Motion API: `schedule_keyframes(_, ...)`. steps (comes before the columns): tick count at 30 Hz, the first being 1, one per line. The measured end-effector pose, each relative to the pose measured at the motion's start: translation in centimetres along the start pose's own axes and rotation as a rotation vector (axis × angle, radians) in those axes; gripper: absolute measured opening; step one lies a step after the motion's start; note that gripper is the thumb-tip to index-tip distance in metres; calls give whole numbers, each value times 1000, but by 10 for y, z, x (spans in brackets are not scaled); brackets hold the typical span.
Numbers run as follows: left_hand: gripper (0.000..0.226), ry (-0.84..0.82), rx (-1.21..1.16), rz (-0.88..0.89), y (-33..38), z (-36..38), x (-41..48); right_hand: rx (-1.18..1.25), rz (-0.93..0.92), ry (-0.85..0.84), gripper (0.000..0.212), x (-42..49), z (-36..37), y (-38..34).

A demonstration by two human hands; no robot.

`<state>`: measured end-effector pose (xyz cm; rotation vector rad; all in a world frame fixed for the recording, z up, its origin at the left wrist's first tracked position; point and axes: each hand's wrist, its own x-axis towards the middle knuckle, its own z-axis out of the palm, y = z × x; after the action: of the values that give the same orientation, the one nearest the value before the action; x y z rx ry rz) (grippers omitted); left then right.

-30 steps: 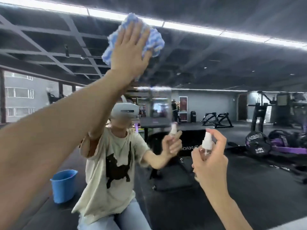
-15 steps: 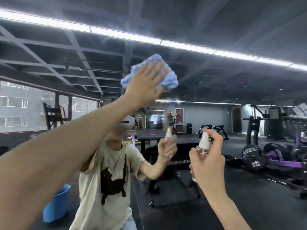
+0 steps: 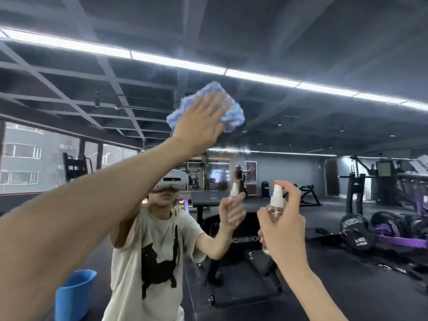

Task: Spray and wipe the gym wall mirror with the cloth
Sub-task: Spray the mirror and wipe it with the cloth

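While wiping: left hand (image 3: 199, 121) flat, pressing cloth (image 3: 231, 110) on mirror (image 3: 301, 135); right hand (image 3: 281, 218), below-right of cloth, grips spray bottle (image 3: 276, 202). Next likely: spray unwiped glass, sweep cloth across.

A single head-worn wide-angle camera faces the gym wall mirror (image 3: 301, 135) at close range, tilted slightly upward.

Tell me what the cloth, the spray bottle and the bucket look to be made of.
Cloth: soft, fluffy fabric, probably microfibre or chenille, blue and white, with a bumpy, ribbed pile; matte.
Spray bottle: clear body, likely plastic, since the hand behind shows through it; white opaque pump head, smooth.
Bucket, seen in the mirror: smooth, evenly blue, slightly glossy, probably moulded plastic.
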<state>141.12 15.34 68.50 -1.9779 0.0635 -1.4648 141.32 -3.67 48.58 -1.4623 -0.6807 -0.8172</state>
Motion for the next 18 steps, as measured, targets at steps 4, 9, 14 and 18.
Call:
schedule_keyframes(4, 56, -33, -39, -70, 3, -1, 1, 33, 1, 47, 52, 20, 1, -6)
schedule_keyframes(9, 58, -137, -51, 755, 62, 30, -106, 10, -31, 87, 53, 35, 6, -17)
schedule_keyframes(14, 57, 14, -16, 177, 1, 4, -16, -28, -47, 92, 53, 50, 7, -21)
schedule_keyframes(18, 57, 17, -41, -159, -43, -8, 32, -46, -120, 126, 51, 73, 6, -34)
